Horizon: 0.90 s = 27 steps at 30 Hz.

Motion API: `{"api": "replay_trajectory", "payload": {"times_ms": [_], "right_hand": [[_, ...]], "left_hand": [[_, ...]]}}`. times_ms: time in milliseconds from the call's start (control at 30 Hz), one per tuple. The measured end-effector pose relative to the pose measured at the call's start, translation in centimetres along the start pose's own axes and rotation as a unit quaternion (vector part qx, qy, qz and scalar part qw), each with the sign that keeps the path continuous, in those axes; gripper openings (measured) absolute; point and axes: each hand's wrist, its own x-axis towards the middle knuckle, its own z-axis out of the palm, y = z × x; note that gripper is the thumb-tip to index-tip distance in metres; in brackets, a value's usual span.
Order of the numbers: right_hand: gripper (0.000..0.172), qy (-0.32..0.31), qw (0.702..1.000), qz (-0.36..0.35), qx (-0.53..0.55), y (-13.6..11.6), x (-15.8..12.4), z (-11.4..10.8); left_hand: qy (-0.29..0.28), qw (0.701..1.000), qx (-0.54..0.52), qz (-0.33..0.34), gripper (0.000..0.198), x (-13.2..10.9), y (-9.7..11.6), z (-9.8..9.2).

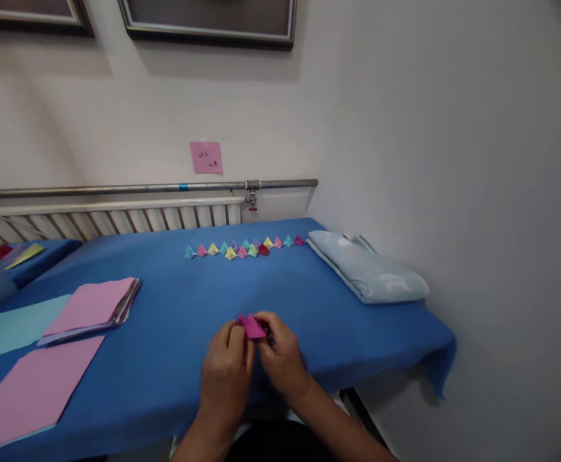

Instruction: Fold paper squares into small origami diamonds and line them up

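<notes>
A small folded piece of magenta paper [252,326] is held between my two hands, above the near part of the blue-covered table. The fingers of my left hand [226,366] are closed on its left side. On its right side, my right hand [283,356] pinches it with thumb and fingers. Part of the paper is hidden behind the fingers. Farther back on the cloth, small folded paper shapes [231,253] in several colours sit in rows, with a magenta one [298,240] at the right end.
A stack of coloured paper [92,305] lies at left, beside pink sheets [40,388] and a light blue sheet [18,326]. A folded pale blue cloth [367,266] rests at the right by the wall. Behind the table [174,346] runs a radiator [165,218].
</notes>
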Motion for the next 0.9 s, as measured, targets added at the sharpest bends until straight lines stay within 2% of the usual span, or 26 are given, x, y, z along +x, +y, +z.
{"api": "replay_trajectory", "payload": {"times_ms": [233, 400, 500, 600, 767, 900], "right_hand": [[0.03, 0.04, 0.994, -0.104, -0.015, -0.5, -0.3, -0.6], [0.028, 0.049, 0.996, -0.068, 0.01, -1.1, -0.2, -0.9], [0.023, 0.051, 0.997, -0.033, 0.051, -1.3, -0.2, -1.1], [0.017, 0.048, 0.994, 0.001, 0.095, -1.5, -0.3, -1.2], [0.01, 0.031, 0.983, 0.078, 0.165, -1.8, -0.4, -1.4], [0.01, 0.008, 0.982, 0.077, 0.17, -2.2, -0.5, -1.5]], "left_hand": [[0.116, 0.992, 0.018, 0.038, 0.017, -0.5, -0.3, 0.2], [0.153, 0.988, -0.021, 0.012, 0.019, -0.6, -0.3, 0.3], [0.135, 0.988, -0.075, 0.001, 0.019, -0.6, -0.1, -0.2], [0.086, 0.98, -0.177, -0.026, 0.021, -0.8, 0.2, -1.0], [0.022, 0.934, -0.334, -0.127, 0.018, -0.7, 0.3, -2.2], [-0.04, 0.884, -0.426, -0.189, 0.017, 0.2, 0.4, -2.7]]}}
